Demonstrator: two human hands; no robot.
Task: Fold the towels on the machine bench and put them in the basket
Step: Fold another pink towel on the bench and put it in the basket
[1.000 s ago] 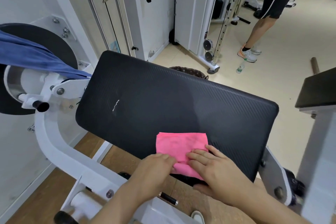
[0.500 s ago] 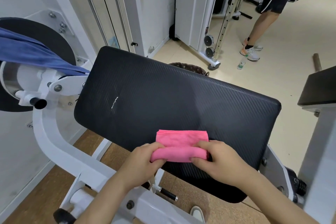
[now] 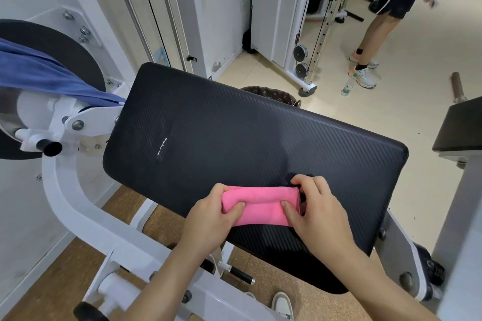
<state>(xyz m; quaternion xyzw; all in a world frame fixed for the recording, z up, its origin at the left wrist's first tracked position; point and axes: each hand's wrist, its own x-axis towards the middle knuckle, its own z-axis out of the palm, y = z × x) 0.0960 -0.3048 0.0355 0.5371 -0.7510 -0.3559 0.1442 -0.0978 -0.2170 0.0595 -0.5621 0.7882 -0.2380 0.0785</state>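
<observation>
At the near edge of the bench [image 3: 234, 138], the pink towel [image 3: 260, 207] lies across the pad as a narrow, thick bundle. Our left hand [image 3: 208, 219] grips its left end, thumb pressed on top and fingers curled round the far side. Our right hand [image 3: 317, 214] clamps the right end, thumb on the near face and fingers hooked over the far edge. We judge this towel to be at its last crease or just past it. The basket [image 3: 271, 92] shows only as a rim beyond the bench's far edge, well apart from the towel. The next move, we think, calls for lifting the bundle with both ends pinched so the layers do not spring open, then carrying it over the pad to the basket. A blue towel [image 3: 47, 73] hangs unfolded on the machine at far left, so more folding waits.
</observation>
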